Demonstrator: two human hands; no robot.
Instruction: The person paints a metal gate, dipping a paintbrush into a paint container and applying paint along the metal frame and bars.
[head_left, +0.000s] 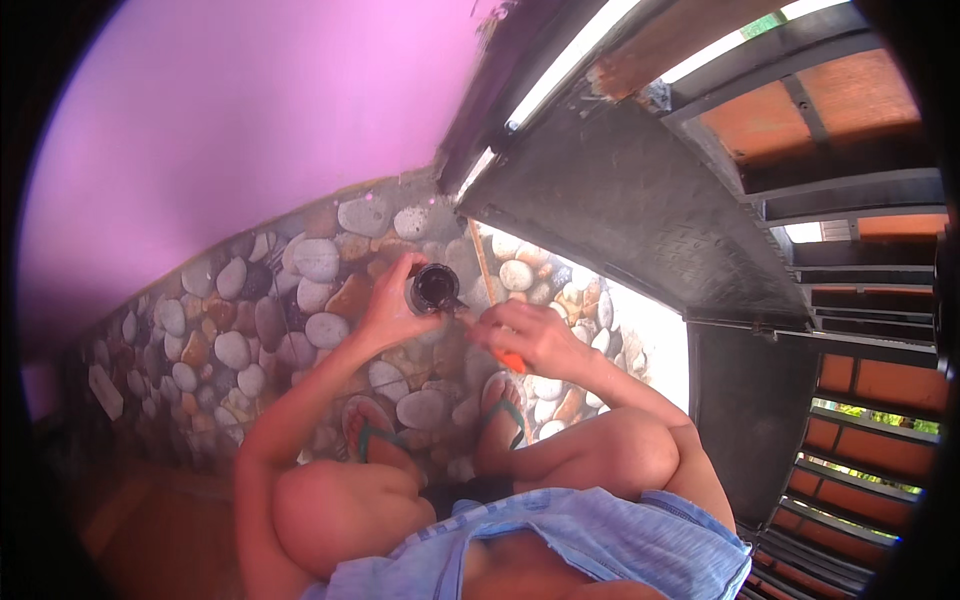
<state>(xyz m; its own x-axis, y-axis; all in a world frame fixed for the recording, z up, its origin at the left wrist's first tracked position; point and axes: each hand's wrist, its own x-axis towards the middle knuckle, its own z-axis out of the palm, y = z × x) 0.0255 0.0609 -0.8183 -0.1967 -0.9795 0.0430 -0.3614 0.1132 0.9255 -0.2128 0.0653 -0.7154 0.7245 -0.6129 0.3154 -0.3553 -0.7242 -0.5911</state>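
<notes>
My left hand (397, 300) is wrapped around a small can (436, 288) with a dark rim and dark stuff inside that looks like paint. In my right hand (534, 337) is a paintbrush with an orange handle (511, 360). Its dark tip touches or lies just at the right side of the can's rim; most of the brush is hidden by my fingers. Both hands are above the floor, in front of my bent knees.
The floor (330, 330) has a pebble pattern. A pink wall (247, 112) rises at the upper left. To the right stand a dark metal gate panel (622, 180) and black bars with orange panels (892, 382). My feet wear green-strapped flip-flops (510, 412). A pale flat piece (106, 391) lies far left.
</notes>
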